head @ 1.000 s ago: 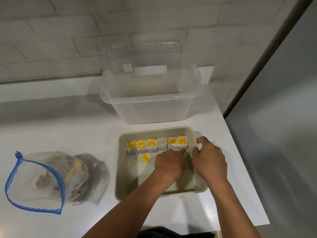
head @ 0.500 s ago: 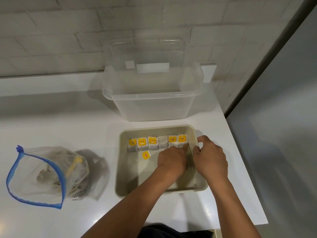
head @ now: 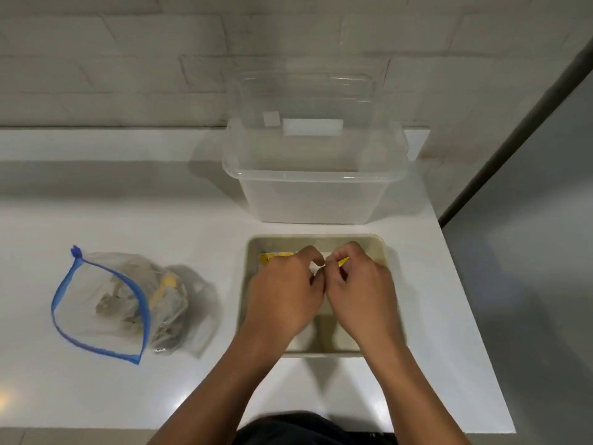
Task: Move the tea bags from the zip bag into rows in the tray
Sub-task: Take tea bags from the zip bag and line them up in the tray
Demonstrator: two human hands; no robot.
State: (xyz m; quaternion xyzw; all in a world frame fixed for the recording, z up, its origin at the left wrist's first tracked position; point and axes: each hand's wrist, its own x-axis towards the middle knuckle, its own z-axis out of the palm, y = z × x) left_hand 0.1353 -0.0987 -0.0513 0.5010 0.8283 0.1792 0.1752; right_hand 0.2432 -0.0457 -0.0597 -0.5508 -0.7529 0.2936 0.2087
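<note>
Both hands, left (head: 284, 295) and right (head: 361, 295), cover most of the tea bag row (head: 276, 258) at the tray (head: 382, 248) far wall; grip unclear. Zip bag (head: 122, 303) contents blurry, uncountable.

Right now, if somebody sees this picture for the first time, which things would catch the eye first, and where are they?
First come the two hands, left hand and right hand, meeting over the beige tray at the right of the white counter, where yellow-tagged tea bags peek out along its far side. Next is the blue-rimmed zip bag, open at the left with tea bags inside. Behind the tray stands a clear plastic bin.
</note>
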